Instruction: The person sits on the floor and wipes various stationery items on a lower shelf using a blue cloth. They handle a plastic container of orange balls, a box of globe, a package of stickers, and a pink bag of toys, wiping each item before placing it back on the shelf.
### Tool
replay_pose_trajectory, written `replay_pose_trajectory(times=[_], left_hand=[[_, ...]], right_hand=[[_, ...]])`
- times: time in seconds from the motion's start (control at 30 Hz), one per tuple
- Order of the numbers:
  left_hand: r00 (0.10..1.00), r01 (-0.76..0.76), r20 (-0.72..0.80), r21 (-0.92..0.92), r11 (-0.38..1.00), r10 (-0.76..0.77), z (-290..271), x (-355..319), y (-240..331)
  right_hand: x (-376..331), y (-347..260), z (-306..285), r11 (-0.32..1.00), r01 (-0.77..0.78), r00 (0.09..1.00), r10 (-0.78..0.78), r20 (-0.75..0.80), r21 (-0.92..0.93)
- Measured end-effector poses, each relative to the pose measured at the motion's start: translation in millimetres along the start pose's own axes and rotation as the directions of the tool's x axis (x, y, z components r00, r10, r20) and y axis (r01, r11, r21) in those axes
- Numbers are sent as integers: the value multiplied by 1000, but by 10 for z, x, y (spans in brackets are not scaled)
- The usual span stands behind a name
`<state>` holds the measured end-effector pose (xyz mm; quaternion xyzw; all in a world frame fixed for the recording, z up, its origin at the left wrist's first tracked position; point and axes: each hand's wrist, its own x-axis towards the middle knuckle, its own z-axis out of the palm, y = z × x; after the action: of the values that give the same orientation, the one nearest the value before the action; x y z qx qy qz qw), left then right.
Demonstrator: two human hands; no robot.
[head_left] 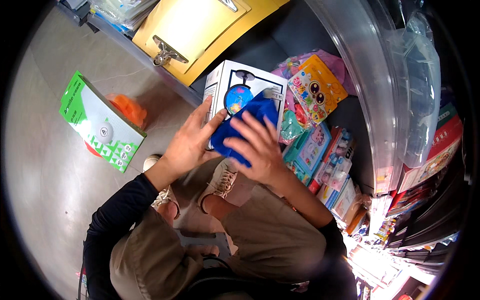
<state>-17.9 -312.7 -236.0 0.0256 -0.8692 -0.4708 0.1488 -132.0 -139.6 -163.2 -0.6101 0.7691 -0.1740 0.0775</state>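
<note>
A white box [217, 75] with a globe pictured on its front is held up before me, tilted. My left hand [191, 136] grips its near left edge, the thumb lying along the front and the fingers at the side. Across the lower part of the box front lies a blue cloth [264, 106], covering part of the globe picture. My right hand [256, 150] presses the cloth against the box, its fingers spread over it and slightly blurred. The lower edge of the box is hidden behind the cloth and my hands.
A green and white box [102, 127] stands on the floor at left beside an orange bag [127, 109]. Yellow clipboards [195, 30] lie at the back. To the right are a yellow package [316, 92], several boxed toys [312, 145] and a clear plastic shelf edge [360, 85].
</note>
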Motion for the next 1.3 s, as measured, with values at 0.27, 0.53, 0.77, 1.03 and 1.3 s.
replay_pose_trajectory(times=[0.27,0.53,0.77,1.03,1.3], left_hand=[[991,-14,-126,165,986,36,37,196,104],[999,2,-54,14,1000,-1,7,96,-4],[978,195,36,-519,832,-206,141,35,-87],[971,204,-26,-420,884,-237,181,118,-21],[980,189,8,-333,924,-198,154,158,-41]], right_hand=[[336,1011,-171,932,-345,884,362,-296,110],[-86,354,52,967,-214,889,132,-438,-142],[-67,134,-1,987,-76,947,26,-320,-144],[699,598,-46,942,-216,896,87,-435,-256],[1027,309,72,997,82,975,-82,-205,-10]])
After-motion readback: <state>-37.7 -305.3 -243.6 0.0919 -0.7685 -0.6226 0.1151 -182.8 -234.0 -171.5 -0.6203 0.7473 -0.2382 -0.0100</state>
